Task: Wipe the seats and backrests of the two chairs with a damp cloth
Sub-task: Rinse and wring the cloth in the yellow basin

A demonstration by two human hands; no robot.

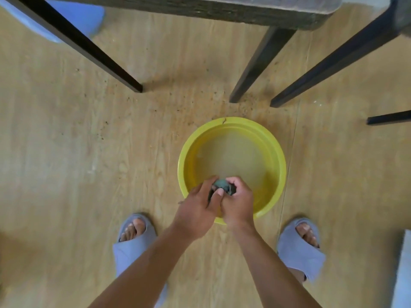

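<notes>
- One cloth (222,185), dark grey-green, sits bunched between both hands over the near rim of the basin (280,156), above the water.
- Left hand (198,207) is closed round the cloth's near end, thumb across the top; right hand (238,201) is clenched on the far end, fingers curled under. Both are pressed against each other, apparently wringing.
- Handling, judged: cloth is soft and limp, light even when soaked, and will not break. Wet fabric may drip and slip a little; a full-fist hold on the bunched middle is adequate, and any part serves as a grip.
- Judged also: over-wet cloth would leave water on seats, so squeezing over the basin is sound practice.
- One basin, yellow, round, on the floor (66,152), holding cloudy water. A small chip or mark shows at its far rim; nature cannot be confirmed.
- Four dark chair legs (260,67) are visible beyond the basin; a fifth dark bar (389,117) shows to the basin's right, ownership unclear.
- One padded seat edge (222,12) lies beyond the basin; a second chair's edge appears far right of it, only partly in view.
- Two grey slippers (133,241), one either side of the basin's near rim.
- Fine grit is scattered on the floor beyond the basin; not countable.
</notes>
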